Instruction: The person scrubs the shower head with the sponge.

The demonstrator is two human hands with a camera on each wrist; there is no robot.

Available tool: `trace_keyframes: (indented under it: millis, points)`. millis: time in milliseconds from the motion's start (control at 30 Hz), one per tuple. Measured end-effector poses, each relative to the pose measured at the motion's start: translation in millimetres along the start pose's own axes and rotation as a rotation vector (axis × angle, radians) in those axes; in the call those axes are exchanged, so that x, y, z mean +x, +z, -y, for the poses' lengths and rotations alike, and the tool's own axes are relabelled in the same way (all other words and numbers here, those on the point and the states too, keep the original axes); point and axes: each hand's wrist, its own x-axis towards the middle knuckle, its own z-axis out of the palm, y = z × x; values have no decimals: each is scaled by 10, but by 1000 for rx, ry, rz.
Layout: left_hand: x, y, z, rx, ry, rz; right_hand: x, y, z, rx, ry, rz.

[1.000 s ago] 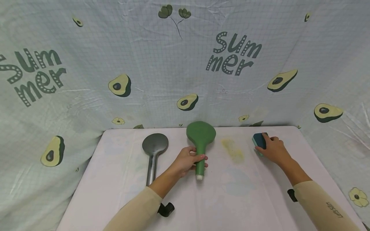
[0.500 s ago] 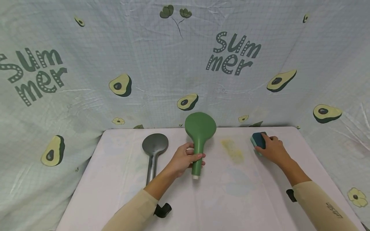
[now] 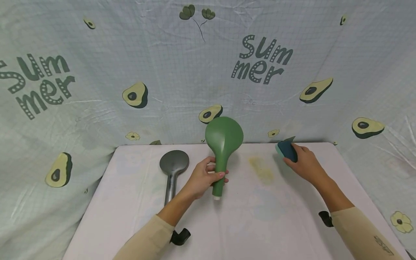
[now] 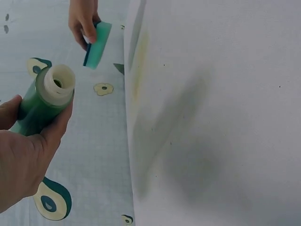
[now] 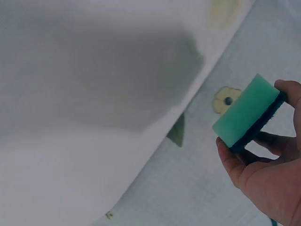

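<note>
My left hand (image 3: pixel 203 177) grips the handle of a green shower head (image 3: pixel 224 136), its round head pointing away from me. The hollow white end of that handle (image 4: pixel 59 84) faces the camera in the left wrist view. At the right, my right hand (image 3: pixel 307 164) pinches a sponge (image 3: pixel 287 151) by its edges. The right wrist view shows the sponge's light green foam side (image 5: pixel 247 110) and dark blue scouring layer (image 5: pixel 260 123). Both things are held above the table, apart from each other.
A grey shower head (image 3: pixel 174 162) with a shiny handle lies on the table left of my left hand, its lower end hidden by my forearm. A yellow stain (image 3: pixel 261 169) marks the white tabletop (image 3: pixel 260 224). A patterned cloth (image 3: pixel 182 72) hangs behind.
My left hand has raised the green shower head off the table and moved slightly left. My right hand has lifted the sponge, shifting it a little left and tilting it.
</note>
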Motion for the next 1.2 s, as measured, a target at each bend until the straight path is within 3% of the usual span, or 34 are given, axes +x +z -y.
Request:
trace_keyframes:
  millis: [333,633,833,1200]
  points:
    - [-18,-39,6,-3,82,-12,-96,-227,541,76,-124,-110]
    - [-32,-27,-2,38,166,-1,-145,-241,991,106,-444,-367]
    - [-26,-4,38,90,213,-13,-169,-283,1288,-13,-693,-493]
    - [-24,77,31,132,265,-31,-245,-159,1800,-272,-921,-494]
